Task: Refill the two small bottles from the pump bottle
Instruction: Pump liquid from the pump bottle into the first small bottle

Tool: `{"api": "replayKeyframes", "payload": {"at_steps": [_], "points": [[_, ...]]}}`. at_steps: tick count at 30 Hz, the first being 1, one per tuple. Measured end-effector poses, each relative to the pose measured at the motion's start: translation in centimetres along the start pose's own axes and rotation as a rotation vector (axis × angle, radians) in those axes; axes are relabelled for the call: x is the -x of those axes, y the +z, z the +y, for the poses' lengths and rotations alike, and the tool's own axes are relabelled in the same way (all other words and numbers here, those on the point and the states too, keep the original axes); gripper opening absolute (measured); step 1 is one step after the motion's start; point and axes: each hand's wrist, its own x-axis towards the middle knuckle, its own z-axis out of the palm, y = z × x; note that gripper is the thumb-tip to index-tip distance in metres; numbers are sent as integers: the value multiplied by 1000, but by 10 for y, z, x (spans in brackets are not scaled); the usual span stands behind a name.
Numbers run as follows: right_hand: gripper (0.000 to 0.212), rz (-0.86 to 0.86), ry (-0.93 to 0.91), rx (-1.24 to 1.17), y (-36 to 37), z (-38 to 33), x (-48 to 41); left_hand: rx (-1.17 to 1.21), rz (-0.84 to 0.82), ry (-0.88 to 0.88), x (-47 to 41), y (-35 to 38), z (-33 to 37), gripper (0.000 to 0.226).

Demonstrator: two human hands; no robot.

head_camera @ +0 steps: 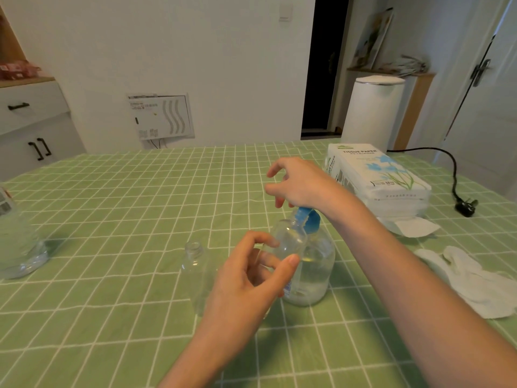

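Standing near the middle of the green-checked bench (112, 219), the pump bottle (313, 273) has the right hand (302, 183) resting on its blue pump head (310, 221), fingers loosely curled and gripping nothing, while the left hand (246, 278) pinches a small clear bottle (288, 240) between thumb and fingertips, tilted against the nozzle. The second small bottle (195, 264) stands upright and uncapped just left of that hand, a broad stretch of cloth between it and the large plastic bottle (16, 242) at the left edge. A tissue pack (386, 177) and crumpled tissues (475, 278) crowd the right side.
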Motion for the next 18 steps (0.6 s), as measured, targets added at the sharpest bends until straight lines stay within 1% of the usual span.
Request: {"api": "replayKeyframes", "payload": {"at_steps": [7, 11, 18], "points": [[34, 81, -56, 14, -11, -4, -4, -16, 9, 22, -4, 1, 3, 24], [33, 37, -22, -9, -10, -4, -3, -22, 11, 29, -5, 2, -1, 29], [37, -9, 9, -30, -5, 0, -1, 8, 11, 1, -2, 2, -2, 27]]}}
